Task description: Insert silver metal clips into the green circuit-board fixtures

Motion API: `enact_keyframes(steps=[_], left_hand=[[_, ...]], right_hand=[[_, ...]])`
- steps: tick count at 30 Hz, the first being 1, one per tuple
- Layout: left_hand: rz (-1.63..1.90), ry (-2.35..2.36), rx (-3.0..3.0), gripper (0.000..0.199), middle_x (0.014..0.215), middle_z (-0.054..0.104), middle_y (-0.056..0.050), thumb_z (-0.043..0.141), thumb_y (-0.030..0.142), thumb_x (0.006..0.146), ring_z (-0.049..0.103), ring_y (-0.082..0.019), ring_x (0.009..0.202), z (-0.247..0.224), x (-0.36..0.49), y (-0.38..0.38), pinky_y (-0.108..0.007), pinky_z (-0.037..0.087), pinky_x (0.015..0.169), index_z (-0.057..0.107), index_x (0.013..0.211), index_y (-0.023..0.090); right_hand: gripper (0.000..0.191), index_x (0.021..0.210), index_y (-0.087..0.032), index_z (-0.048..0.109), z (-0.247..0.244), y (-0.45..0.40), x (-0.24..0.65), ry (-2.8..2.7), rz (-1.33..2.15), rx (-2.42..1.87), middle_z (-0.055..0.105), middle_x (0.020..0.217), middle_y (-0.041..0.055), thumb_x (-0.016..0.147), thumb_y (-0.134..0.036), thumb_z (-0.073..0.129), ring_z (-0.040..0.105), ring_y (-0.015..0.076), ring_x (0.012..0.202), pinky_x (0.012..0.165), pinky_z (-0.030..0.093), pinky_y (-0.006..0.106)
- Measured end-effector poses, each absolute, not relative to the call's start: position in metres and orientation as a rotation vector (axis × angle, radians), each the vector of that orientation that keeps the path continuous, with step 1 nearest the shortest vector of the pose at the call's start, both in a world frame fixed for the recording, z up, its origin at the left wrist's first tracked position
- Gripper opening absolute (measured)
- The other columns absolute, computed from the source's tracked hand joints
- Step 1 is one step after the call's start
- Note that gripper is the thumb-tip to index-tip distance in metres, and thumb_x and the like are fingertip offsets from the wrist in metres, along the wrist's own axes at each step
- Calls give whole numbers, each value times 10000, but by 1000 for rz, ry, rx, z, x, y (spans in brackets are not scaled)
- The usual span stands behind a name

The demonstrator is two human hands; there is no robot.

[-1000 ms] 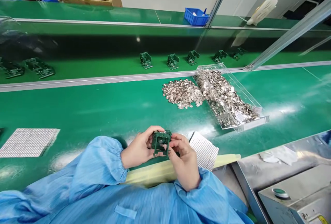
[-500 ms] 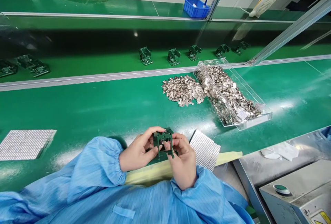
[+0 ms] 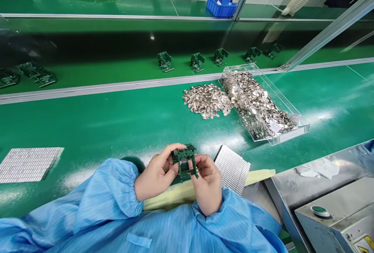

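The left hand (image 3: 154, 178) and right hand (image 3: 208, 190) hold a green circuit-board assembly (image 3: 184, 154) between them, fingers (image 3: 172, 150) pinching it from both sides. Just right of the fingers lies a white gridded sheet (image 3: 233, 166); beyond them on the tabletop (image 3: 117, 128), small metal pieces (image 3: 207, 100) lie heaped beside a clear tray (image 3: 292, 133).

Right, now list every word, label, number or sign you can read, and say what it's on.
No words or numbers can be read.
Yellow warning sticker on the metal box: cut off by the frame, its details unreadable.
White slips in the clear tray: any print too small.
Green board assembly in the hands: any markings too small.
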State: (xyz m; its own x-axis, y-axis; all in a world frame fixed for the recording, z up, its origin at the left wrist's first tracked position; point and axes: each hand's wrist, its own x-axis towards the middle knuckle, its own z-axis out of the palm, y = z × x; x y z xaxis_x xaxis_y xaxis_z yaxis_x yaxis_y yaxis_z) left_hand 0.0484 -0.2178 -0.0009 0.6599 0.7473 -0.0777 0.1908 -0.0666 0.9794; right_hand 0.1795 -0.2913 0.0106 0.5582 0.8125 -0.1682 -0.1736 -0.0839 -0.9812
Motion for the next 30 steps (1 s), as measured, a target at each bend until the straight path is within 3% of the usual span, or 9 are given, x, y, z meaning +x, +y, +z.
enact_keyframes(steps=[7, 15, 21, 30], left_hand=[[549, 781, 1633, 357, 901, 623, -64, 497, 339, 937, 642, -208, 854, 0, 47, -223, -294, 570, 724, 493, 1278, 234], [630, 793, 1588, 335, 844, 594, -31, 525, 355, 932, 569, -148, 689, 1, 53, -227, -240, 532, 606, 492, 1246, 242], [650, 839, 1492, 383, 885, 561, -37, 459, 384, 962, 564, -130, 631, -4, 57, -237, -237, 552, 539, 376, 1315, 263], [688, 883, 1470, 344, 746, 536, 11, 450, 392, 963, 528, -94, 476, 4, 64, -243, -193, 457, 401, 364, 1266, 254]], right_hand=[[191, 727, -197, 605, 7, -294, 179, -539, 882, -1420, 623, 734, 12, 728, -316, 754, 579, 145, 649, 592, 495, 246], [221, 724, -194, 618, 8, -295, 173, -488, 839, -1435, 632, 720, 20, 727, -374, 748, 603, 156, 653, 600, 508, 258], [223, 742, -199, 598, 5, -297, 166, -460, 842, -1381, 612, 718, 10, 753, -384, 722, 589, 139, 596, 536, 512, 245], [257, 702, -203, 544, 7, -295, 164, -417, 864, -1367, 584, 711, -4, 720, -367, 741, 575, 130, 570, 504, 513, 244]])
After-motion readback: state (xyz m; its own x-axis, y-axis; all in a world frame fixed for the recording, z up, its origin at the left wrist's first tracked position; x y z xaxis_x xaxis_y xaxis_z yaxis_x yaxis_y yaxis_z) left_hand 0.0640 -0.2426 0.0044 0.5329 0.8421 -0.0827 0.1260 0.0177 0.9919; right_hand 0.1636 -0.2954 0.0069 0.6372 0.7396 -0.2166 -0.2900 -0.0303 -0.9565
